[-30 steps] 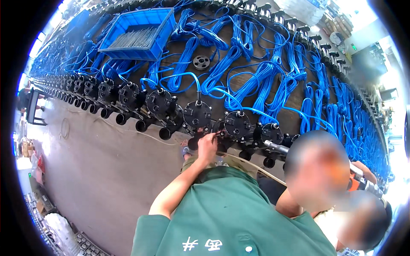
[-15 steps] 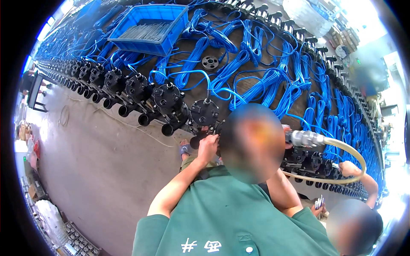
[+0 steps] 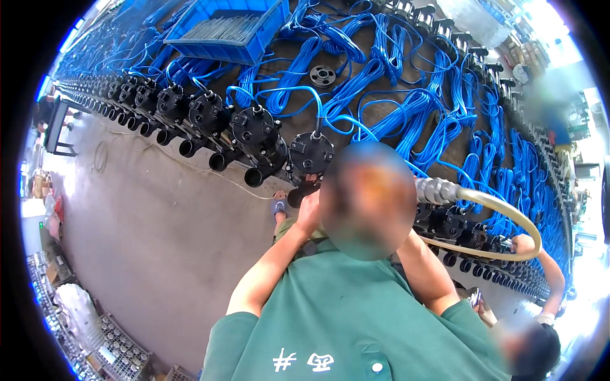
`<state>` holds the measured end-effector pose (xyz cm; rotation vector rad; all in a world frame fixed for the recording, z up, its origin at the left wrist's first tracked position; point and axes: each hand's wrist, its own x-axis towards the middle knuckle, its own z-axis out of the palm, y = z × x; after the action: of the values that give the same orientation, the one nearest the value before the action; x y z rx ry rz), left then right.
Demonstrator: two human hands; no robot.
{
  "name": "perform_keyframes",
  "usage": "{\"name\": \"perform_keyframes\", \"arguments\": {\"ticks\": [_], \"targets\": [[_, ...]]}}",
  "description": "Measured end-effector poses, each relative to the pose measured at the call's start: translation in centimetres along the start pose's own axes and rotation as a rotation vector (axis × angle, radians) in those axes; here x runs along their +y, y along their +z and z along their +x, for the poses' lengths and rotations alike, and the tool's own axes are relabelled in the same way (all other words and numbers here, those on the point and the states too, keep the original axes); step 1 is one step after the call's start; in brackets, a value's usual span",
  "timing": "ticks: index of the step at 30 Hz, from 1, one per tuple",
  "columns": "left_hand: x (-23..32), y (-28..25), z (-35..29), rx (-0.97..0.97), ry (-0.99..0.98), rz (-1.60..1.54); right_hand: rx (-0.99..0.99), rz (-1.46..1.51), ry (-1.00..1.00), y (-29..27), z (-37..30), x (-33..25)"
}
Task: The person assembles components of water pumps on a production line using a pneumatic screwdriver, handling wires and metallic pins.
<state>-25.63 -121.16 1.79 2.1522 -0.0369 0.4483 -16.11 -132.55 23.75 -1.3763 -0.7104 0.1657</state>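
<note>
My left hand, its fingers curled, rests against the front of a black pump with a round bolted top and a blue cable rising from it. Whatever those fingers grip is hidden by a blurred patch that covers the space between my hands. My right forearm runs up into the same patch, so that hand's fingers are covered. From the patch's right side sticks out the silver coupling of an air tool at my right hand. A yellowish hose loops from it. The tool's body is hidden.
A row of black pumps continues both ways. Bundled blue cables cover the surface behind it, with a black disc and a blue bin of thin rods. A co-worker's hand reaches to the row at right. Grey floor lies left.
The view has shifted slightly, so the pump row sits a little further right and higher. My left hand has slid further behind the blurred patch. The coupling is a little higher and further left.
</note>
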Motion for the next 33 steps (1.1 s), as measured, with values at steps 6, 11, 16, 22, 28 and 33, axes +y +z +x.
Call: {"name": "perform_keyframes", "arguments": {"ticks": [6, 11, 16, 22, 28, 33], "targets": [[-1.5, 0.8, -0.2, -0.008, 0.03, -0.01, 0.031, 0.08, 0.077, -0.1, -0.4, 1.6], [-2.6, 1.6, -0.6, -0.042, -0.033, -0.01, 0.098, 0.123, 0.08, 0.4, 0.1, 1.7], [-0.4, 0.5, 0.4, -0.073, -0.028, 0.152, -0.017, 0.065, -0.008, -0.3, 0.5, 1.6], [6.8, -6.7, 4.6, -0.292, -0.112, 0.213, -0.013, 0.036, -0.051, -0.3, 0.6, 2.0], [18.0, -20.9, 19.9, -0.482, -0.335, -0.038, 0.09, -0.036, -0.264, -1.8, 0.9, -0.8], [13.7, -12.5, 34.2, -1.198, -0.082, -0.062, 0.42, 0.042, -0.053, -3.8, -2.4, -3.8]]}}
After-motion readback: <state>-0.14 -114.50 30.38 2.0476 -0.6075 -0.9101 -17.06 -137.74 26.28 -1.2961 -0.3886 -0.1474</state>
